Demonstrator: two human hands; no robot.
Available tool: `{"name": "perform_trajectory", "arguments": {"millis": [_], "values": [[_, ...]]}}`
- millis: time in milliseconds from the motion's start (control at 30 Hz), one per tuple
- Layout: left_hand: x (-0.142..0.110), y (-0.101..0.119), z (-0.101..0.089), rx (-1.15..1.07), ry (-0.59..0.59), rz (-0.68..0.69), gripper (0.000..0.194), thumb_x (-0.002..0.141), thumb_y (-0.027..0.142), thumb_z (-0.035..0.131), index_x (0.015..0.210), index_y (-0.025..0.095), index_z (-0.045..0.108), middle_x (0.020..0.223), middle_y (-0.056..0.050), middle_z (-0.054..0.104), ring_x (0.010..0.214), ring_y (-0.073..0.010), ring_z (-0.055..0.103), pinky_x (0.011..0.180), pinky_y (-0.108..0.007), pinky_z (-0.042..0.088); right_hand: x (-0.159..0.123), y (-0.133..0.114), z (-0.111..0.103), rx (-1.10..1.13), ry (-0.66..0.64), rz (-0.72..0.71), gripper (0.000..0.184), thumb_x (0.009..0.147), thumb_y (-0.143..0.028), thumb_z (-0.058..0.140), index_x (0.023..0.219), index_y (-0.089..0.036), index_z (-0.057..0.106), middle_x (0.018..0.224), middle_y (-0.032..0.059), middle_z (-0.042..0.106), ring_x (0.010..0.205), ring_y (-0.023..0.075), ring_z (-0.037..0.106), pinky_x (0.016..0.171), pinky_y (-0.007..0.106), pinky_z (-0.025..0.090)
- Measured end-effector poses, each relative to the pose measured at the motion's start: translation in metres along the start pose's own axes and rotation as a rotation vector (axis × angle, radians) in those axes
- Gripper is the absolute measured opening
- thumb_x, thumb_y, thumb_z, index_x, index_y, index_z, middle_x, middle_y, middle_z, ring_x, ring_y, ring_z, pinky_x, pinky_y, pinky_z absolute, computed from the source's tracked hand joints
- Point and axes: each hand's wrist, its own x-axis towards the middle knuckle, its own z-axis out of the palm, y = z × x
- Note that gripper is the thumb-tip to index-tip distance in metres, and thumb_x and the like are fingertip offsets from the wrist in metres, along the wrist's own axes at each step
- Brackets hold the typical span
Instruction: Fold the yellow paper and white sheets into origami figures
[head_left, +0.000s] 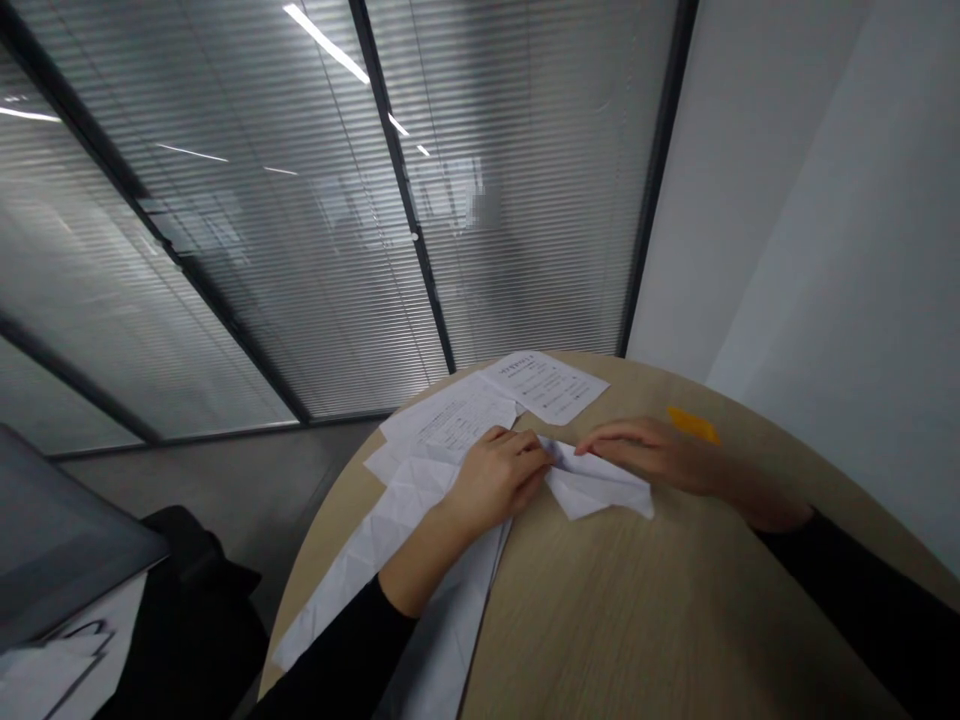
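Observation:
A folded sheet of white paper (pixel 600 485) lies on the round wooden table (pixel 600 610), with raised flaps and creases. My left hand (pixel 499 475) is closed on its left end, fingers curled and thumb side against the fold. Along the paper's upper right edge, my right hand (pixel 652 450) stretches its fingers out nearly flat, the fingertips touching or just over the flap. Under my left forearm lies a long creased white sheet (pixel 352 565) with a triangular fold pattern.
Printed sheets (pixel 551 385) overlap near the table's far edge. An orange piece of paper (pixel 694 424) lies beyond my right hand. At lower left stand a black chair (pixel 199 600) and a grey surface (pixel 60 540). Glass partitions with blinds (pixel 300 250) rise behind the table, a pale wall (pixel 847 250) at right.

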Motion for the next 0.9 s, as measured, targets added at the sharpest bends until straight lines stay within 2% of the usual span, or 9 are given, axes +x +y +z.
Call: {"name": "perform_trajectory", "arguments": {"millis": [133, 233, 367, 467, 533, 633, 700, 800, 900], "values": [[0.008, -0.004, -0.003, -0.042, 0.010, -0.016, 0.020, 0.116, 0.022, 0.066, 0.127, 0.025, 0.083, 0.116, -0.006, 0.083, 0.104, -0.0244, 0.078, 0.096, -0.043, 0.057, 0.011, -0.001, -0.004, -0.029, -0.027, -0.086, 0.031, 0.110, -0.030, 0.060, 0.118, -0.030, 0.091, 0.117, 0.0028, 0.092, 0.114, 0.0271, 0.085, 0.109, 0.043, 0.065], [0.014, -0.007, -0.001, -0.073, -0.003, -0.042, 0.020, 0.116, 0.023, 0.066, 0.127, 0.025, 0.083, 0.115, -0.005, 0.083, 0.104, -0.0239, 0.079, 0.097, -0.042, 0.057, 0.006, 0.003, 0.004, -0.068, -0.046, -0.152, 0.038, 0.102, -0.019, 0.061, 0.124, -0.031, 0.090, 0.119, 0.0007, 0.092, 0.111, 0.0248, 0.086, 0.104, 0.039, 0.066], [0.021, -0.011, -0.005, -0.224, -0.086, -0.014, 0.016, 0.113, 0.023, 0.069, 0.120, 0.025, 0.084, 0.112, -0.004, 0.083, 0.101, -0.0222, 0.079, 0.096, -0.039, 0.058, -0.003, 0.006, 0.009, -0.117, -0.064, -0.117, 0.031, 0.095, -0.019, 0.075, 0.118, -0.032, 0.090, 0.117, 0.0012, 0.092, 0.107, 0.0264, 0.087, 0.102, 0.040, 0.066], [0.026, -0.008, -0.014, -0.362, -0.219, 0.011, 0.022, 0.100, 0.017, 0.077, 0.118, 0.026, 0.086, 0.100, -0.001, 0.082, 0.086, -0.0191, 0.077, 0.084, -0.034, 0.057, -0.001, 0.002, 0.009, -0.171, -0.068, -0.075, 0.021, 0.095, -0.021, 0.077, 0.105, -0.032, 0.092, 0.105, 0.0005, 0.092, 0.100, 0.0271, 0.086, 0.094, 0.039, 0.066], [0.026, -0.004, -0.019, -0.421, -0.293, -0.008, 0.025, 0.096, 0.022, 0.083, 0.120, 0.028, 0.088, 0.093, 0.001, 0.082, 0.078, -0.0177, 0.076, 0.076, -0.031, 0.055, 0.002, -0.002, 0.011, -0.196, -0.061, -0.083, 0.020, 0.096, -0.021, 0.077, 0.103, -0.032, 0.093, 0.102, 0.0002, 0.092, 0.097, 0.0268, 0.086, 0.091, 0.038, 0.065], [0.026, -0.001, -0.023, -0.464, -0.372, -0.049, 0.021, 0.099, 0.035, 0.089, 0.120, 0.032, 0.091, 0.083, 0.002, 0.083, 0.071, -0.0174, 0.077, 0.070, -0.030, 0.051, 0.004, -0.007, 0.014, -0.232, -0.075, -0.100, 0.021, 0.094, -0.020, 0.078, 0.101, -0.032, 0.093, 0.100, -0.0001, 0.091, 0.097, 0.0274, 0.085, 0.088, 0.037, 0.063], [0.026, -0.002, -0.023, -0.443, -0.395, -0.041, 0.015, 0.101, 0.034, 0.089, 0.115, 0.033, 0.092, 0.079, 0.003, 0.082, 0.070, -0.0176, 0.078, 0.068, -0.030, 0.049, 0.003, -0.007, 0.014, -0.269, -0.083, -0.109, 0.020, 0.095, -0.020, 0.077, 0.101, -0.031, 0.093, 0.101, 0.0005, 0.091, 0.099, 0.0279, 0.084, 0.089, 0.037, 0.062], [0.027, -0.007, -0.025, -0.389, -0.367, 0.015, 0.010, 0.107, 0.030, 0.082, 0.104, 0.031, 0.092, 0.086, 0.001, 0.083, 0.076, -0.0176, 0.077, 0.071, -0.030, 0.047, -0.001, -0.002, 0.011, -0.324, -0.073, -0.095, 0.016, 0.096, -0.021, 0.078, 0.101, -0.029, 0.091, 0.102, 0.0017, 0.090, 0.099, 0.0279, 0.083, 0.092, 0.039, 0.061], [0.028, -0.012, -0.028, -0.337, -0.331, 0.025, 0.030, 0.113, 0.042, 0.079, 0.090, 0.025, 0.086, 0.089, -0.002, 0.079, 0.076, -0.0175, 0.073, 0.070, -0.031, 0.045, -0.006, 0.007, 0.006, -0.355, -0.047, -0.068, 0.006, 0.094, -0.027, 0.084, 0.095, -0.030, 0.089, 0.097, 0.0025, 0.087, 0.094, 0.0280, 0.081, 0.088, 0.040, 0.060]]}}
